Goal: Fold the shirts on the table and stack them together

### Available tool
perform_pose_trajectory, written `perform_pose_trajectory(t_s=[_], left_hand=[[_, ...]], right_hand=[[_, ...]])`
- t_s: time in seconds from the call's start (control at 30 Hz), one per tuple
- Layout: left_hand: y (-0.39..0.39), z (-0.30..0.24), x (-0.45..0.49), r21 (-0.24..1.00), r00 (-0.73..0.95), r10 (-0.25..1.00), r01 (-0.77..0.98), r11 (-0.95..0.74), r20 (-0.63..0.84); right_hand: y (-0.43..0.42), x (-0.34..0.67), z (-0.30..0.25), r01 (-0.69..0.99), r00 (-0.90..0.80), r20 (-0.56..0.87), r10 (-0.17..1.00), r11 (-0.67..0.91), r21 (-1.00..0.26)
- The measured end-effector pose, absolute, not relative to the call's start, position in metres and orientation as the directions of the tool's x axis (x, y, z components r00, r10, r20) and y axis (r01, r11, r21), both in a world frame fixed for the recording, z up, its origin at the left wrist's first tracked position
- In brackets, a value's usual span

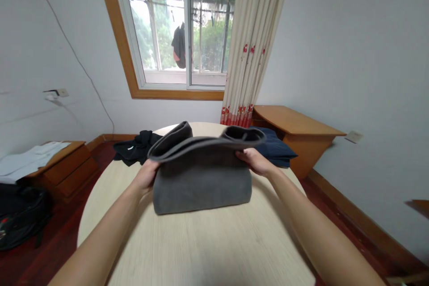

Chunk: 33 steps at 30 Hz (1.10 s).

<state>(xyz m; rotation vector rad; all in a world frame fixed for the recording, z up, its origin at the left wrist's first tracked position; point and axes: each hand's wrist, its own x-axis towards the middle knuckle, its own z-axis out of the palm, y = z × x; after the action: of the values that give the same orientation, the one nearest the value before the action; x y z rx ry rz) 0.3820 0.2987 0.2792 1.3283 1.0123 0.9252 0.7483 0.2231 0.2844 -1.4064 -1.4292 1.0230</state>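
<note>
A dark grey piece of folded cloth (203, 183), probably a garment, is held up over the round table (201, 250), its lower fold hanging toward me. My left hand (146, 175) is closed on its left side, the fingers partly hidden behind the fabric. On the opposite side my right hand (253, 159) pinches the cloth near its upper edge. Two loose, rolled-over flaps stand up at the top left and top right of the cloth.
Crumpled black clothing (136, 146) lies at the table's far left. Folded navy clothing (276, 147) sits at the far right. Beyond stand a wooden desk (295, 118) and a curtain (253, 44). At left are a low cabinet (72, 170) and a black bag (23, 214).
</note>
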Motion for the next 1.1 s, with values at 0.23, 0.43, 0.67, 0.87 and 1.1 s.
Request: perform_pose_trajectory(t_s=[0.23, 0.43, 0.67, 0.87, 1.1], left_hand=[[0.335, 0.223, 0.376, 0.950, 0.256, 0.921, 0.185, 0.251, -0.293], [0.353, 0.209, 0.377, 0.957, 0.166, 0.965, 0.244, 0.158, -0.202], [0.368, 0.208, 0.388, 0.981, 0.051, 0.996, 0.187, 0.060, -0.070], [0.391, 0.221, 0.400, 0.966, 0.088, 0.964, -0.040, 0.256, -0.252], [0.393, 0.236, 0.415, 0.951, 0.153, 0.970, -0.219, 0.217, -0.186]], right_hand=[[0.249, 0.758, 0.212, 0.095, 0.178, -0.195, 0.965, -0.214, -0.972], [0.252, 0.759, 0.210, 0.166, 0.211, -0.157, 0.965, -0.193, -0.967], [0.268, 0.748, 0.205, 0.669, 0.285, 0.173, 0.943, -0.066, -0.740], [0.269, 0.741, 0.200, 0.793, 0.264, 0.292, 0.919, -0.035, -0.608], [0.263, 0.747, 0.208, 0.565, 0.428, 0.385, 0.817, 0.091, -0.820]])
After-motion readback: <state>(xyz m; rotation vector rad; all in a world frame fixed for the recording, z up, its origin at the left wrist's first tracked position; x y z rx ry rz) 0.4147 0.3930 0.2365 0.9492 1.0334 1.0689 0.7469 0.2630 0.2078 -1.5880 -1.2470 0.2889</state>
